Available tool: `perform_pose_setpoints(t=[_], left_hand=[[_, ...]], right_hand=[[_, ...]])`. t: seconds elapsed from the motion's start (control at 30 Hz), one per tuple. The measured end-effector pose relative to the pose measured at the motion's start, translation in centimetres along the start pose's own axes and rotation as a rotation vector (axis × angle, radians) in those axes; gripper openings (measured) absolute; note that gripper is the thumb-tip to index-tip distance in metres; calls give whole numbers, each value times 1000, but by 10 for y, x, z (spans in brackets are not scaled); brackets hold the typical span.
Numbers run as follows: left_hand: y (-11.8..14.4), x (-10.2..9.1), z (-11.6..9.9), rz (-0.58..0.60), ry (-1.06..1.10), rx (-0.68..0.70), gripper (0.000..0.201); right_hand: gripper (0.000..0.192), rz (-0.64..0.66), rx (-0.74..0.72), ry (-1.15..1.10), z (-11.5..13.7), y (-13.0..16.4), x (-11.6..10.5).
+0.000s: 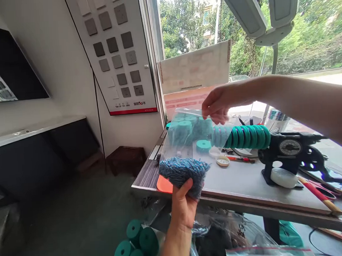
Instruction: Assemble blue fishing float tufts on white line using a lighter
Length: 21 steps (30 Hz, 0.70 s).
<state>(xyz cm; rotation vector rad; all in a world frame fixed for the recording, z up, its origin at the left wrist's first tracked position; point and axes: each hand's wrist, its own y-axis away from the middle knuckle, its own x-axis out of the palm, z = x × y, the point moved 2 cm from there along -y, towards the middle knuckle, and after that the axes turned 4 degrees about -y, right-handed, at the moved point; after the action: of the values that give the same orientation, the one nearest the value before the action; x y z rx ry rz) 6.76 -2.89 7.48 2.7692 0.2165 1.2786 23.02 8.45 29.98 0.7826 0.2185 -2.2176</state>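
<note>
My left hand (183, 204) is raised in front of the table edge and grips the bottom of a clear plastic bag (186, 142). The bag's lower part bulges with blue beaded pieces (182, 171). My right hand (217, 104) reaches in from the right and pinches the bag's top rim. Through the clear plastic I see teal spools (185, 129) on the table behind it. A row of teal spools (243, 136) sits on the shaft of a black winding machine (291, 151), just below my right hand.
The grey table (244, 181) carries a loose teal spool (203, 145), a small round tin (223, 161), a red pen (239, 159), red-handled scissors (320, 194) and an orange tray (164, 184). Teal spools (136, 246) and plastic bags (224, 236) lie on the floor beneath.
</note>
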Motion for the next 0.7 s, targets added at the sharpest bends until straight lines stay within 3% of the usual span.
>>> perform_pose_setpoints(t=[0.1, 0.23, 0.33, 0.43, 0.53, 0.7], left_hand=[[-14, -16, -21, -37, -301, 121, 27], [-24, -27, -68, -143, -691, 280, 26], [-26, -10, -102, -72, -897, 249, 21], [-34, 18, -124, 64, -1106, 119, 41], [-47, 37, -136, 122, -1270, 61, 40], [-60, 50, -147, 164, -1436, 29, 31]], right_hand=[[17, 56, -92, -173, 4, -19, 21], [22, 137, -119, -287, -10, -59, 72], [29, 181, -112, -304, -28, -84, 108], [29, 172, -161, -343, -36, -97, 128], [25, 142, -199, -365, -35, -100, 136], [24, 87, -221, -414, -37, -104, 138]])
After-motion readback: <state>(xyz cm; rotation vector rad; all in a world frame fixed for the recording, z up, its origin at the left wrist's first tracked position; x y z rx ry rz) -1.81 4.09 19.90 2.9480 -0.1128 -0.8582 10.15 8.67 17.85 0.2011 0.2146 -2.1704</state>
